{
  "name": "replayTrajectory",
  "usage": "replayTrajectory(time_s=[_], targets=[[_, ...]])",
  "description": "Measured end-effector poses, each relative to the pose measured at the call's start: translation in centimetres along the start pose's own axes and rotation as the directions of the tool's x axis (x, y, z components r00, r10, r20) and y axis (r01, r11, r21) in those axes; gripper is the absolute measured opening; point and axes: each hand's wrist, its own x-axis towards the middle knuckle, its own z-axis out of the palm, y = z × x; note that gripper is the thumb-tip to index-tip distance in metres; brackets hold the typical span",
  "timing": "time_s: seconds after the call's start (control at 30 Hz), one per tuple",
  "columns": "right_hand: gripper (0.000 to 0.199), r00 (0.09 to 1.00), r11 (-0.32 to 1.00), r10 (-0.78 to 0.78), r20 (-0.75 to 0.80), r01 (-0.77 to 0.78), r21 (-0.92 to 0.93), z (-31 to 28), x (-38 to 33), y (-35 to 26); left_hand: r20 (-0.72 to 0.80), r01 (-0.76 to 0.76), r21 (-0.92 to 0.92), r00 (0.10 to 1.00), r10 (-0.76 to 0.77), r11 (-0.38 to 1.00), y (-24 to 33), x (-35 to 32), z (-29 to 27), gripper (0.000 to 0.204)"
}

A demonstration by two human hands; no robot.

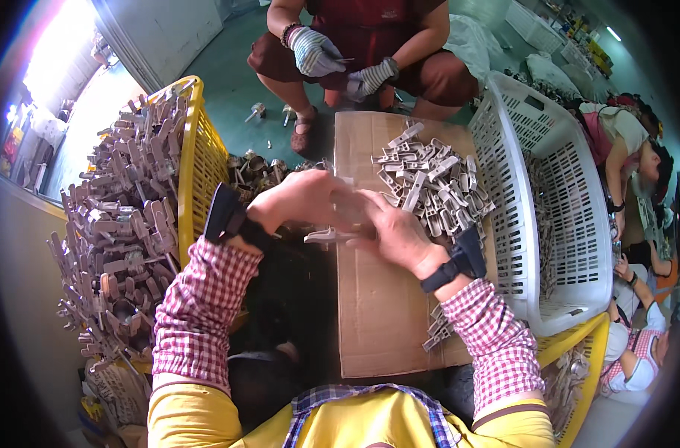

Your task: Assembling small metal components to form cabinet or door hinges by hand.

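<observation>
My left hand (302, 198) and my right hand (399, 231) meet above the left edge of a cardboard sheet (377, 328). Motion blurs the fingers of the left hand, so its grip does not show clearly. A pale grey clip (328, 236) sticks out leftward below the left hand, at the right hand's thumb; the right fingers look closed on it. Just beyond the right hand lies a pile of similar grey clips (429, 183) on the cardboard. A few more clips (438, 328) lie near my right forearm.
A yellow crate (205, 142) at left is heaped with clip-like metal parts (131, 216). A white crate (571, 201) stands at right, a yellow crate (597, 351) below it. Opposite, a person in striped gloves (315, 52) sits low. Other people work at far right.
</observation>
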Motion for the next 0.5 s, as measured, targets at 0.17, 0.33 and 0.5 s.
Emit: replayTrajectory(time_s=[0.17,0.33,0.5], targets=[[0.06,0.987,0.991,0.113,0.11,-0.121,0.061,0.1,2.7,2.3,0.296,0.307,-0.192,0.924,-0.243,0.932,-3.2,3.5,-0.9,0.061],[0.05,0.875,0.922,0.137,0.464,-0.284,0.263,-0.6,6.7,6.6,-0.181,0.183,-0.064,0.965,-0.192,0.981,0.5,0.6,-0.7,0.051],[0.051,0.786,0.872,0.182,0.591,-0.406,0.272,-2.4,9.0,6.7,-0.433,-0.128,0.285,0.867,0.247,0.95,1.1,-1.1,2.9,0.048]])
